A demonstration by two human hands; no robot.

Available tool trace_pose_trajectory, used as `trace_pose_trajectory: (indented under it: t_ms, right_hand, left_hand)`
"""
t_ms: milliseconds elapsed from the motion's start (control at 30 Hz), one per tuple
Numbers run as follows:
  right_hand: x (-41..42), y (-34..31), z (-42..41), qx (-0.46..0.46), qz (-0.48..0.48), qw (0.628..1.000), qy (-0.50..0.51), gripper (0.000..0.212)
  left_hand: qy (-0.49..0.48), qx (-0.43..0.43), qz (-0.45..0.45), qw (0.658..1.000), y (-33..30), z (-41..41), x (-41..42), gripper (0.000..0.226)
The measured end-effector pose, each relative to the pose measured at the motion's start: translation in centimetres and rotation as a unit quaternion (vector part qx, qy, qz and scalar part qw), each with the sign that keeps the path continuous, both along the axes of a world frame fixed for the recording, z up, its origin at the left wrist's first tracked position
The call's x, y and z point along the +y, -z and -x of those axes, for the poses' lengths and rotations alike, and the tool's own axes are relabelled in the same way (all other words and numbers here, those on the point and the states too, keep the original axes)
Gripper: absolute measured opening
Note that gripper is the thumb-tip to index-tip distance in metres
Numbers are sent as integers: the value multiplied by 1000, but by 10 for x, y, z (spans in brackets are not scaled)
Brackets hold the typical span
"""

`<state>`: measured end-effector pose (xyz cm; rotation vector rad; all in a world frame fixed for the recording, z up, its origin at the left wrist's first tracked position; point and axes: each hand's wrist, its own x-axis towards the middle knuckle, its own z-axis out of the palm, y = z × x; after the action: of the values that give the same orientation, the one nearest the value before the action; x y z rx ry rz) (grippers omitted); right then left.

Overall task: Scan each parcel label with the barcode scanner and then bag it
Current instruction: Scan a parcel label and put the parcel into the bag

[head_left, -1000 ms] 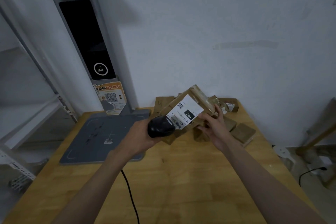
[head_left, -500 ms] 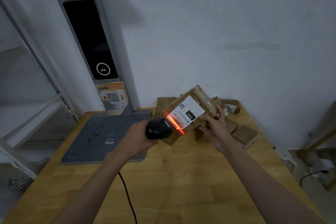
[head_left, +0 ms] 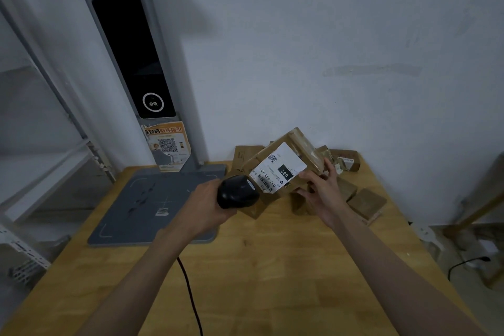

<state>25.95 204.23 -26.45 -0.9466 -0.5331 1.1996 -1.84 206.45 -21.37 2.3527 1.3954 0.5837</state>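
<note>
My right hand [head_left: 320, 194] grips a brown cardboard parcel [head_left: 297, 144] by its lower right edge and holds it tilted above the table. Its white label [head_left: 278, 169] faces me, with a barcode at the lower left. My left hand [head_left: 203, 206] grips a black barcode scanner [head_left: 236, 195], whose head points at the label and nearly touches the barcode. No red light shows on the label. The scanner's dark cable [head_left: 191, 300] runs down toward me across the wooden table [head_left: 272, 267].
Several brown parcels [head_left: 366, 202] lie piled at the table's far edge against the white wall. A grey scanning pad [head_left: 141, 210] with an upright dark-screened post [head_left: 133, 57] fills the far left of the table. Metal shelving [head_left: 41, 161] stands left; wooden furniture [head_left: 480, 213] and a cord are on the floor right.
The red scan line seen on the label's barcode half a second ago has gone out. Both hands, the scanner and the parcel have barely moved.
</note>
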Motion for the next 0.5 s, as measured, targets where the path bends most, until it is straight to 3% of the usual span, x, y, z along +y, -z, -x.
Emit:
trace_pose_trajectory:
  t_ms: [267, 500]
  right_hand:
    - [0, 1, -7, -43, 25, 999, 7, 97]
    - [-35, -2, -22, -160, 68, 983, 57, 97]
  left_hand:
    - [16, -22, 16, 1000, -8, -11, 6, 41]
    - [51, -101, 49, 992, -12, -36, 17, 33]
